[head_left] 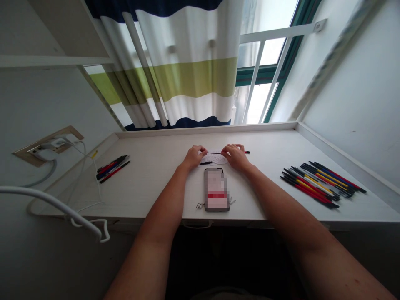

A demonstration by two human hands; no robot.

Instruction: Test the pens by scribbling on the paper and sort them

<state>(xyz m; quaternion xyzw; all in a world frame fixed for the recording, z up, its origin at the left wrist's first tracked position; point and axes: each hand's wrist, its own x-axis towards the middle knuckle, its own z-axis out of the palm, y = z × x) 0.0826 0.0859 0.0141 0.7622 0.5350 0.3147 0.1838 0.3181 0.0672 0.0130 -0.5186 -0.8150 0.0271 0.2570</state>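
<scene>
My left hand [195, 156] is closed in a pinch on one end of a thin dark rod [214, 153] that looks like a pen refill. The rod runs level across to my right hand [234, 154], whose fingers are closed around a pen. Only the pen's red and black end [247, 152] shows, past the knuckles on the right; my fingers hide its middle. Under both hands lies a speckled white sheet [221, 159], with a short black pen part [206, 163] on it. Nearer to me is a phone [216, 189], its screen blurred out.
Many assorted pens [321, 183] lie in a bunch at the desk's right. A smaller pen group [112, 168] sits at the left, near a white cable [98, 183] from the wall socket [48, 146]. A raised rim [206, 130] borders the white desk [156, 183] at the back.
</scene>
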